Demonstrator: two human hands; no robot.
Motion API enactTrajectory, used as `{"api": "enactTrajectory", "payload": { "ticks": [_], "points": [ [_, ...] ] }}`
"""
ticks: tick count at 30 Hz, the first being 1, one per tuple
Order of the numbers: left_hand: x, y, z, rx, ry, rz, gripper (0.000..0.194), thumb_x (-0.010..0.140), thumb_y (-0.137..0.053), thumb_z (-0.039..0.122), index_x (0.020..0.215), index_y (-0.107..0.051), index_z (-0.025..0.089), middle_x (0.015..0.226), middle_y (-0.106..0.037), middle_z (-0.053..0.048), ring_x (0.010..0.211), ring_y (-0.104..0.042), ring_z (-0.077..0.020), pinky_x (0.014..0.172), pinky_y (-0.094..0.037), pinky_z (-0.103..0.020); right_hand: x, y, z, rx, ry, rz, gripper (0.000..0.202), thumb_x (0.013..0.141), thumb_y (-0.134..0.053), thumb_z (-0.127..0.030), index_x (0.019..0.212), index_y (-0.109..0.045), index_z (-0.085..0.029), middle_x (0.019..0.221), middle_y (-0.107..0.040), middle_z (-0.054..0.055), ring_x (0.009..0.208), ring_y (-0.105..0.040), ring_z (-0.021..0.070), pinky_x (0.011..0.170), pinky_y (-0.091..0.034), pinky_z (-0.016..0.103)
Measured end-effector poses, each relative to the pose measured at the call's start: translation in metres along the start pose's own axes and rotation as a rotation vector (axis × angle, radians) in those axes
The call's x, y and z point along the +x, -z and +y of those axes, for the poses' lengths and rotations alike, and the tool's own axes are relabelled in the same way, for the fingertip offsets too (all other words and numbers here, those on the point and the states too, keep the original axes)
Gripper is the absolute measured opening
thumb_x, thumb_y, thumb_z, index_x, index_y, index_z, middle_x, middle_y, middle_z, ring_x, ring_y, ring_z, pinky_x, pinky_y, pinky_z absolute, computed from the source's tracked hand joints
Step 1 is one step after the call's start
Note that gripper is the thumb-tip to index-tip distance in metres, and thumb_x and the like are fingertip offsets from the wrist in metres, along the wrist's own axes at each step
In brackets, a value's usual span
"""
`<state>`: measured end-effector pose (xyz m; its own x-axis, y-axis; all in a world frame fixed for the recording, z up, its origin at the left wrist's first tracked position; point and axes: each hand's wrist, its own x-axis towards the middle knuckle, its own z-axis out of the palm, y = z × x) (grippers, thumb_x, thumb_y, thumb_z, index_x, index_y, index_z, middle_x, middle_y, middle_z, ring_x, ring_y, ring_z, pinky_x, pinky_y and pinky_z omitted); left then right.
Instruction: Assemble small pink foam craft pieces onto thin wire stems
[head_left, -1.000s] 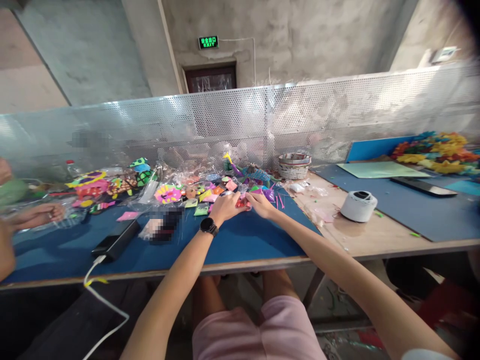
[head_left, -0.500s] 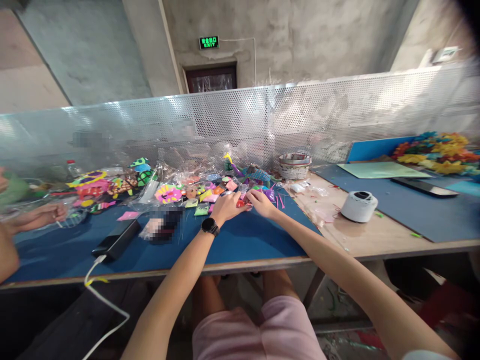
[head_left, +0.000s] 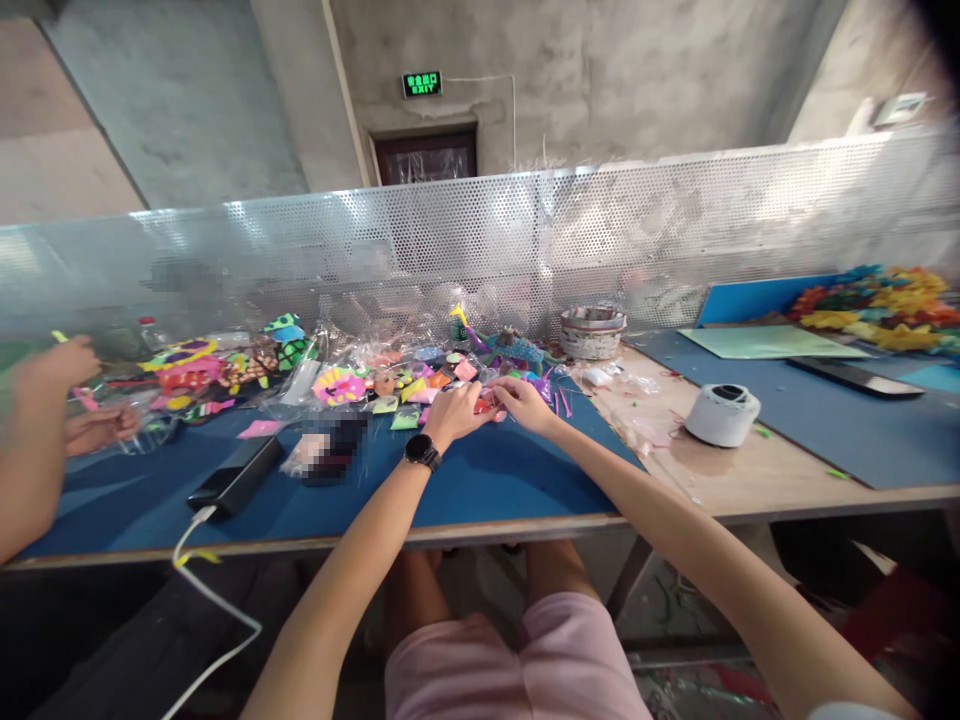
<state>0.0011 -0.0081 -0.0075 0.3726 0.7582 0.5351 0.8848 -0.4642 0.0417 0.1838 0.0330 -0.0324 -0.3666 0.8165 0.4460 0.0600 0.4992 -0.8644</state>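
Observation:
My left hand (head_left: 455,412), with a black watch (head_left: 422,453) on its wrist, is closed on a small red packet (head_left: 486,407) above the blue mat (head_left: 510,480). My right hand (head_left: 523,403) comes in from the right, its fingers pinched at the packet's upper side; what lies between its fingertips is too small to tell. Small colored packets (head_left: 406,417) lie just left of my hands. Two thin purple sticks (head_left: 561,403) are to the right of them. Behind stands a blue and purple clay figure (head_left: 514,348).
A power bank (head_left: 235,478) with a white cable lies left, near a co-worker's hands (head_left: 105,428). Clay pieces in clear bags (head_left: 341,385) fill the back. A basket (head_left: 591,332) and a white roll (head_left: 722,414) stand right. A perforated metal panel (head_left: 465,240) runs behind.
The co-worker's other hand has come up into view at the far left, holding something yellow-green. My hands have barely moved, and the view has shifted slightly.

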Motion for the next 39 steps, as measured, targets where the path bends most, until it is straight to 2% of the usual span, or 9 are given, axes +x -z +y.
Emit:
{"api": "enactTrajectory", "payload": {
  "ticks": [5, 10, 18, 27, 31, 35, 39],
  "points": [
    [0.0, 0.005, 0.004, 0.074, 0.013, -0.038, 0.057, 0.088, -0.045, 0.072, 0.101, -0.06, 0.019, 0.097, -0.069, -0.014, 0.092, -0.066, -0.0302, 0.071, -0.042, -0.034, 0.0, -0.002, -0.001, 0.137, -0.083, -0.014, 0.033, 0.088, -0.061, -0.044, 0.109, -0.058, -0.019, 0.081, -0.074, 0.005, 0.067, -0.07, 0.0164, 0.058, -0.057, 0.026],
    [-0.001, 0.009, 0.005, 0.105, 0.008, -0.055, 0.058, 0.087, -0.045, 0.074, 0.099, -0.059, 0.019, 0.096, -0.07, -0.013, 0.089, -0.066, -0.0292, 0.069, -0.042, -0.033, -0.002, -0.002, -0.006, 0.154, -0.103, 0.02, 0.034, 0.087, -0.066, -0.043, 0.109, -0.058, -0.019, 0.077, -0.074, 0.004, 0.062, -0.07, 0.0166, 0.055, -0.058, 0.025],
    [-0.003, 0.012, 0.007, 0.042, -0.004, -0.04, 0.042, 0.089, -0.055, 0.058, 0.103, -0.058, 0.018, 0.099, -0.069, -0.014, 0.092, -0.066, -0.0295, 0.073, -0.043, -0.034, 0.0, -0.001, -0.002, 0.225, -0.168, -0.025, 0.026, 0.087, -0.066, -0.041, 0.096, -0.07, -0.017, 0.082, -0.075, 0.005, 0.063, -0.068, 0.0157, 0.057, -0.059, 0.025],
    [-0.003, 0.011, 0.007, 0.073, -0.042, -0.012, 0.039, 0.092, -0.051, 0.054, 0.106, -0.059, 0.018, 0.1, -0.068, -0.014, 0.093, -0.066, -0.03, 0.072, -0.044, -0.035, -0.002, 0.0, 0.0, 0.118, -0.158, -0.027, 0.034, 0.086, -0.065, -0.052, 0.086, -0.068, -0.018, 0.074, -0.072, 0.004, 0.065, -0.071, 0.0167, 0.059, -0.06, 0.025],
    [-0.003, 0.01, 0.006, 0.083, -0.049, -0.019, 0.04, 0.093, -0.05, 0.054, 0.109, -0.06, 0.019, 0.101, -0.068, -0.013, 0.093, -0.066, -0.0296, 0.072, -0.045, -0.036, -0.004, -0.002, -0.001, 0.059, -0.138, -0.034, 0.038, 0.084, -0.065, -0.056, 0.089, -0.068, -0.019, 0.072, -0.072, 0.003, 0.065, -0.072, 0.0183, 0.062, -0.06, 0.026],
    [-0.003, 0.009, 0.006, 0.081, -0.056, -0.04, 0.037, 0.094, -0.051, 0.05, 0.114, -0.06, 0.02, 0.104, -0.068, -0.012, 0.095, -0.066, -0.0284, 0.074, -0.046, -0.035, -0.006, -0.002, -0.004, 0.0, -0.096, -0.038, 0.038, 0.084, -0.065, -0.057, 0.088, -0.066, -0.019, 0.07, -0.073, 0.004, 0.064, -0.072, 0.0193, 0.061, -0.06, 0.027],
    [-0.003, 0.008, 0.006, 0.077, -0.074, -0.05, 0.041, 0.095, -0.05, 0.05, 0.124, -0.058, 0.023, 0.111, -0.068, -0.01, 0.098, -0.067, -0.0273, 0.076, -0.047, -0.034, -0.006, -0.001, -0.006, 0.059, -0.142, -0.053, 0.035, 0.085, -0.065, -0.055, 0.086, -0.063, -0.02, 0.071, -0.073, 0.004, 0.065, -0.073, 0.0202, 0.059, -0.059, 0.026]
  ]
}}
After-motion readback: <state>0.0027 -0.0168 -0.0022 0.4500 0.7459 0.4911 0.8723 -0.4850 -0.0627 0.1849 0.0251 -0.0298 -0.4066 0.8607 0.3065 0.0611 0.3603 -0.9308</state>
